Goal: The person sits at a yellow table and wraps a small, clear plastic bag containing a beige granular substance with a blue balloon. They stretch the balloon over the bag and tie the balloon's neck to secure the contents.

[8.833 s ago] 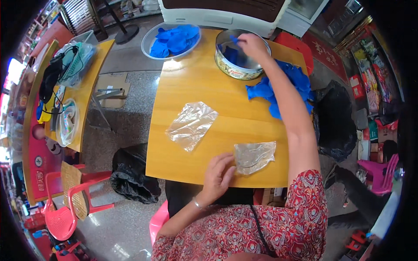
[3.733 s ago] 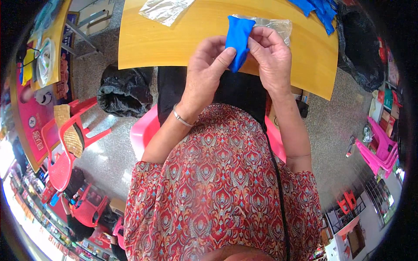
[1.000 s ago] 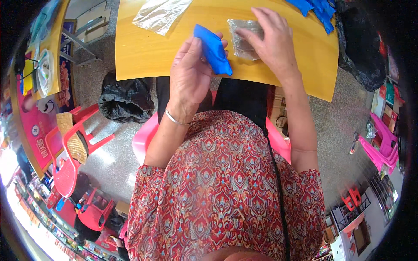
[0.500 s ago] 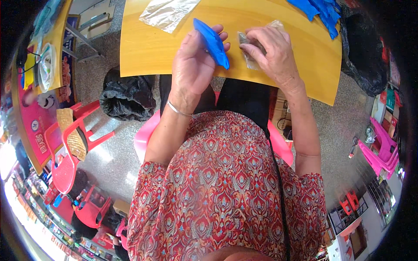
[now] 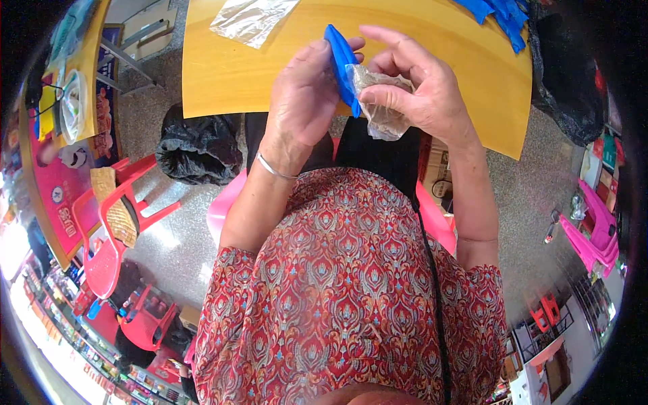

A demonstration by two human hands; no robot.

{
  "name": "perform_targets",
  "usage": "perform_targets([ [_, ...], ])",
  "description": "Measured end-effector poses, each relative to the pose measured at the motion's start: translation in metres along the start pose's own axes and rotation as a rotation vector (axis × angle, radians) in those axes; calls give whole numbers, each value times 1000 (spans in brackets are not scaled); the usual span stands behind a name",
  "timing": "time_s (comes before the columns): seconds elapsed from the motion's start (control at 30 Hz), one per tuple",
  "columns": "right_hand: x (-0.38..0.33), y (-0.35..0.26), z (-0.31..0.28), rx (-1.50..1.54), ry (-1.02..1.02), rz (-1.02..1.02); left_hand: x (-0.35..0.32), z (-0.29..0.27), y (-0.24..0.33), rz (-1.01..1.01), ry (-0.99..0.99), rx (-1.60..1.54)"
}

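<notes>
My left hand (image 5: 304,94) grips a folded blue cloth (image 5: 339,61) at the near edge of the yellow table (image 5: 432,61). My right hand (image 5: 422,88) holds a small clear plastic bag (image 5: 381,101) by its mouth, right against the blue cloth. The lower end of the cloth sits at the bag's opening. Both hands are raised just above the table edge, in front of my patterned red top.
Another clear plastic bag (image 5: 251,17) lies flat on the table's far left. More blue cloths (image 5: 496,13) are piled at the far right. A black bag (image 5: 199,145) sits on the floor to the left, red plastic chairs (image 5: 111,223) beyond it, and a dark bag (image 5: 567,81) to the right.
My right hand has lifted the clear bag off the table and brought it to the blue cloth, which my left hand has kept holding and turned upright against the bag's mouth.
</notes>
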State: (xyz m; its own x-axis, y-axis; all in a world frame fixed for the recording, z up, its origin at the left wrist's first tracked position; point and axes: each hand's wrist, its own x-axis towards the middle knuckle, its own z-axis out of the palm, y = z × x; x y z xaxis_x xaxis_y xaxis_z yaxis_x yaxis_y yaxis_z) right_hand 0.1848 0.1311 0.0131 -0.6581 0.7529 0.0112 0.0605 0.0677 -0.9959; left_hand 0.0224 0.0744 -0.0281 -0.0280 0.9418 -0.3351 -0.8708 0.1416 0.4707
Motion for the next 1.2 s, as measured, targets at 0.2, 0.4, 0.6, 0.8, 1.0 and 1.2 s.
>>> perform_targets([
  [0.2, 3, 12, 3, 74, -1, 29, -5, 11, -1, 131, 51, 174],
  [0.4, 0, 17, 0, 107, 71, 59, -12, 0, -9, 775, 316, 895],
  [0.6, 3, 19, -2, 127, 52, 110, -18, 6, -12, 671, 103, 1034],
  [0.8, 2, 22, -5, 206, 51, 124, -15, 4, -11, 655, 99, 1059],
  [1.0, 3, 26, 1, 70, 187, -1, -16, 6, -3, 392, 115, 894],
  [1.2, 2, 16, 2, -208, 153, -17, -15, 8, -8, 460, 72, 900],
])
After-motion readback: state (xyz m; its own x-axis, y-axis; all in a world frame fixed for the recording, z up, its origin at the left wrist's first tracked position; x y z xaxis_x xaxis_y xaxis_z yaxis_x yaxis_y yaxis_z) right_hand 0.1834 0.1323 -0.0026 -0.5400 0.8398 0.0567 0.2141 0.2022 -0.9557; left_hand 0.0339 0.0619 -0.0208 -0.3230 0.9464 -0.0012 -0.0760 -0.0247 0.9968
